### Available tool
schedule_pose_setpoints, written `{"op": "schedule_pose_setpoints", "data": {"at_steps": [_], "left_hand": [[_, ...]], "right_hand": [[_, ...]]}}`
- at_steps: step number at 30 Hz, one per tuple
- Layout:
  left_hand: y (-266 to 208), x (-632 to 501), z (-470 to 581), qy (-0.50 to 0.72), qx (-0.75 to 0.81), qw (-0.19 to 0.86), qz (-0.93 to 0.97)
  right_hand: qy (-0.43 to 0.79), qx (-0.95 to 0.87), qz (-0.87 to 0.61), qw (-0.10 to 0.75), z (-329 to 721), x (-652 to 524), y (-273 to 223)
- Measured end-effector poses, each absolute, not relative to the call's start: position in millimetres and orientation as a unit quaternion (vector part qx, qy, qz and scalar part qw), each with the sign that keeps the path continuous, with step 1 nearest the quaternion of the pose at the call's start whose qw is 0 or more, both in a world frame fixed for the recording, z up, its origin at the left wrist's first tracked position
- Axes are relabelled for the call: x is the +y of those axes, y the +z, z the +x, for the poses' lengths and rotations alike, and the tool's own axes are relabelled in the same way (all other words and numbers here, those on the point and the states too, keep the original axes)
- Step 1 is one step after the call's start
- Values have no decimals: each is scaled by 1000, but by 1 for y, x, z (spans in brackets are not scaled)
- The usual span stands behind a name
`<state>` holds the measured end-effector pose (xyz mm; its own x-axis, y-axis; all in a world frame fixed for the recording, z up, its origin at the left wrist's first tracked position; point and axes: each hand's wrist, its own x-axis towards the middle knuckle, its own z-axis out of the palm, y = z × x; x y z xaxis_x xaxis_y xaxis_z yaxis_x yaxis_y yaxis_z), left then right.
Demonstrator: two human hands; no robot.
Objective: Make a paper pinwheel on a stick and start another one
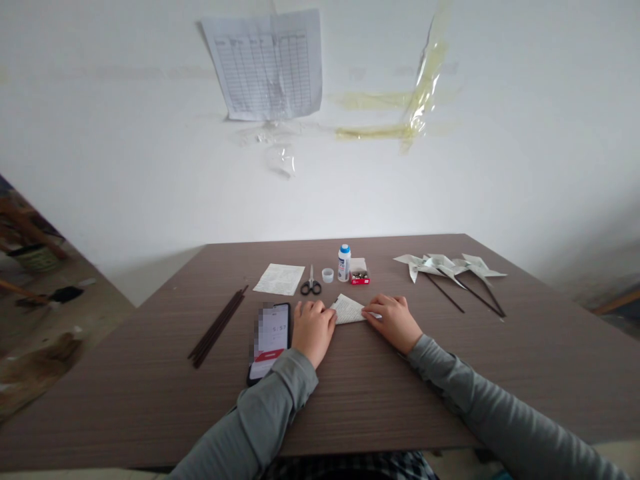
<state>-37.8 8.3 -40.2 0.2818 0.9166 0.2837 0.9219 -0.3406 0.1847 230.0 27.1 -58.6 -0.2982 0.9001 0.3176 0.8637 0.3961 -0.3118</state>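
Observation:
A printed sheet of paper point(349, 310), folded into a triangle, lies on the table in front of me. At its left corner my left hand point(314, 328) presses down with curled fingers. My right hand point(393, 321) pinches the right corner between thumb and fingers. Just behind the paper stand a white glue bottle point(344, 264) with a blue cap, an open red box of pins point(360, 276) and a small white cap point(327, 275). Black-handled scissors point(311, 285) lie behind my left hand.
A phone point(270, 341) lies left of my left hand, near a bundle of dark sticks point(219, 327). A square printed sheet point(280, 279) rests farther back. Several paper pinwheels point(443, 265) on sticks lie at the right. The wall point(320, 200) rises behind the table point(350, 413).

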Motion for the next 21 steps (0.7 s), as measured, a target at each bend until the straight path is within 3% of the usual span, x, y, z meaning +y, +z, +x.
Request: {"op": "schedule_pose_setpoints", "data": {"at_steps": [21], "left_hand": [[-35, 8, -37, -158, -584, -9, -796]], "right_hand": [[55, -793, -571, 205, 222, 18, -44]]}}
